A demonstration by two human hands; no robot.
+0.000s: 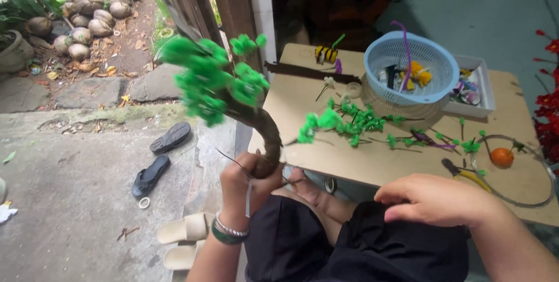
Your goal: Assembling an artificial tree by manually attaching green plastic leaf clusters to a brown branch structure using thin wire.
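The person sits low with knees up in black shorts, and the left hand [247, 182] is wrapped tight round the brown trunk of a small craft tree [233, 93], gripping it near its base so the trunk curves up and to the left. Fluffy green tufts crowd the top of the tree, out over the concrete floor. A green bangle and a silver one [229, 231] sit on that wrist. The right hand [434, 199] lies palm down on the right knee, fingers loosely curled and holding nothing.

Beyond the knees stands a low desk [407, 162] with a plain tan top. On it a light blue round basket [411, 66] holds odds and ends in yellow and purple, and just to its right is a white rectangular tray [480, 81] of small bits. Loose green tufts on wire [343, 122] lie scattered across the middle, an orange ball [501, 157] rests near the right edge, and yellow-handled pliers [466, 174] lie just beside it. A small yellow and black striped figure [326, 54] sits at the far edge.

On the floor to the left lie dark sandals [160, 160] and pale slippers [183, 238]
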